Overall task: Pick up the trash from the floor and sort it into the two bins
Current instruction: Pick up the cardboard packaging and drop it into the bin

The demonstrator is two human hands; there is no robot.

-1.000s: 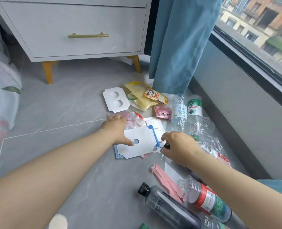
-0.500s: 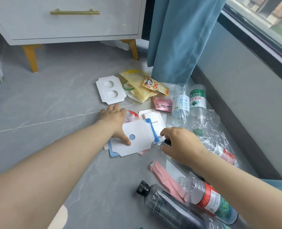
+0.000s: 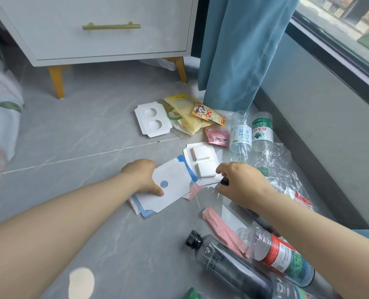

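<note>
White card [image 3: 172, 188] is pinched at its near edge by the left hand [image 3: 141, 175]: thumb on top beside the round hole, the other fingers tucked under it, out of sight. The card lies over a blue card [image 3: 187, 167] on the floor [image 3: 92, 137]. Just right of it, the right hand [image 3: 241, 184] has its fingers curled round a dark cap [image 3: 224, 181]; what the cap belongs to is hidden under the hand. A white insert [image 3: 203, 162] with two blocks lies between the hands.

Nearer the camera lie a pink strip [image 3: 222, 229], a black bottle [image 3: 228, 264] and a red-label bottle [image 3: 282, 257], all on their sides. Beyond the hands are two clear bottles [image 3: 240, 134], a pink packet [image 3: 217, 137], a yellow pouch [image 3: 183, 113] with a panda sachet [image 3: 208, 114] on it, and a white tray [image 3: 153, 121]. A blue curtain [image 3: 239, 50] and a nightstand [image 3: 103, 29] stand behind.
</note>
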